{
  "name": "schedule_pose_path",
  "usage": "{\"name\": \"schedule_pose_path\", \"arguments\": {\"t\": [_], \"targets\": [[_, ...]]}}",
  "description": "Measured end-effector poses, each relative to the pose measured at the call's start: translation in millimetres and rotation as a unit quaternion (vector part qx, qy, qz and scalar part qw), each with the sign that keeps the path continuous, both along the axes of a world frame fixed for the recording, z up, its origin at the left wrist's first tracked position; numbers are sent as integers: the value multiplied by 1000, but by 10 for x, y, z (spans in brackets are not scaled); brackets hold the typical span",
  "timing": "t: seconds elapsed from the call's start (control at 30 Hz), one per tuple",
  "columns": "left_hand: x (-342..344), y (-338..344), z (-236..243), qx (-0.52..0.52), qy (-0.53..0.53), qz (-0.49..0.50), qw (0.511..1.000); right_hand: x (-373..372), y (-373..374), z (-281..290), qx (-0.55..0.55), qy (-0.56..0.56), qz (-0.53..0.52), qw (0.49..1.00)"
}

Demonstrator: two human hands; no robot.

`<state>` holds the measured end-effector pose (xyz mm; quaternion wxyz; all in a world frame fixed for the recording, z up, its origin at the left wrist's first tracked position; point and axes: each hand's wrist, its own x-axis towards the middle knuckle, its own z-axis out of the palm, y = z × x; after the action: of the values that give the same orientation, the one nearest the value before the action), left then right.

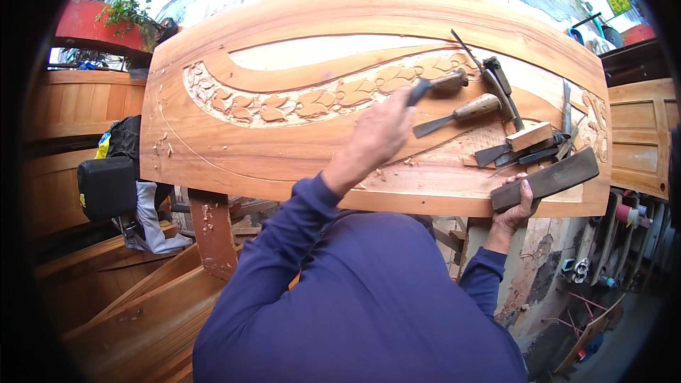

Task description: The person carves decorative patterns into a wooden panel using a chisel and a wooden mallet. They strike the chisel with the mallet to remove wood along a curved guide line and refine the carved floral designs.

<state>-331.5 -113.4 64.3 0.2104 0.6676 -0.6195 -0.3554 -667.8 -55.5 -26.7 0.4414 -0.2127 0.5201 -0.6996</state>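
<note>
My left hand (379, 131), a little smeared by motion, is over the middle of a carved wooden panel (284, 149). Its fingers are closed at the dark blade of a chisel (420, 91); a worn wooden handle (450, 84) shows just beyond that blade. In my right hand (521, 206), at the panel's near right edge, is a long dark rectangular block (546, 180), held tilted with the thumb on its near side. Another chisel (457, 115) with a wooden handle lies between the two hands.
Several dark-bladed tools and a pale wooden block (529, 137) are heaped on the panel's right part. A hammer-like tool (500, 85) lies behind them. Wood shavings (169, 147) dot the left end. A black case (106, 188) stands at left; panelled doors (642, 128) lean at right.
</note>
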Motion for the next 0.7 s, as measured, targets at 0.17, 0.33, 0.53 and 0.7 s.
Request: {"name": "schedule_pose_path", "arguments": {"t": [0.17,0.33,0.53,0.7], "targets": [[-880,-552,-338,-221,-113,-150,957,-19,-19,52,-1,-12,3,1000],[-1028,-770,-678,-355,-148,-75,920,38,5,78,-22,-3,32,999],[-826,-584,-706,-313,-185,-15,932,4,42,41,0,-22,24,999],[-1066,-495,-950,-284,-225,-69,929,30,23,89,-20,-9,27,999]]}}
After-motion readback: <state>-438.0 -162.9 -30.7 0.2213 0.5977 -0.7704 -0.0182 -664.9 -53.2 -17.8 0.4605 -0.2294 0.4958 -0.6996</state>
